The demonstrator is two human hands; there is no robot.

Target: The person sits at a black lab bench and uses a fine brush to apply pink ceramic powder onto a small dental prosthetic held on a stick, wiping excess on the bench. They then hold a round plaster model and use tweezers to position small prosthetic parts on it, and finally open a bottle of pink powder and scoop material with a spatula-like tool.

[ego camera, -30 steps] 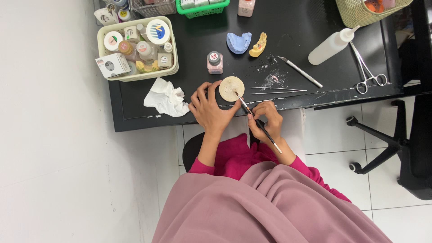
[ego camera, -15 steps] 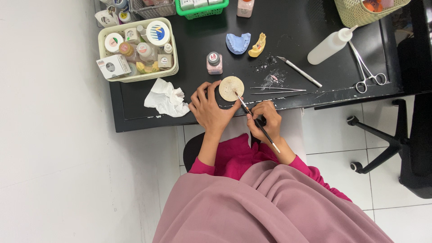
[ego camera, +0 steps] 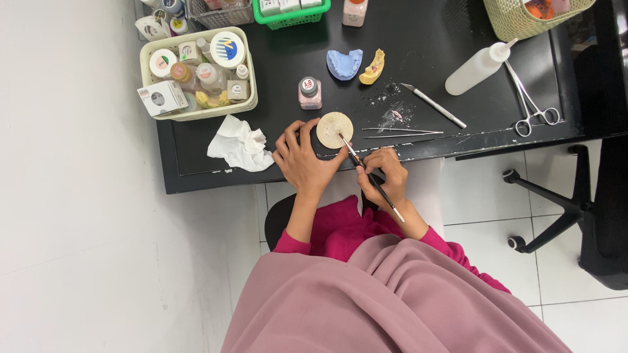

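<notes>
While near table edge (ego camera: 196,183), disc (ego camera: 334,129).

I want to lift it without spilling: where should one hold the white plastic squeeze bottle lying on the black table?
Probably grip the white plastic squeeze bottle around its wide cylindrical body, coming from above. It lies tilted on the black table, nozzle toward the woven basket; the narrow nozzle gives poor hold, and scissors lie close beside it.

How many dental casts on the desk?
2: a blue cast and a yellow cast, side by side above the round disc. Others may hide in the baskets.
</notes>
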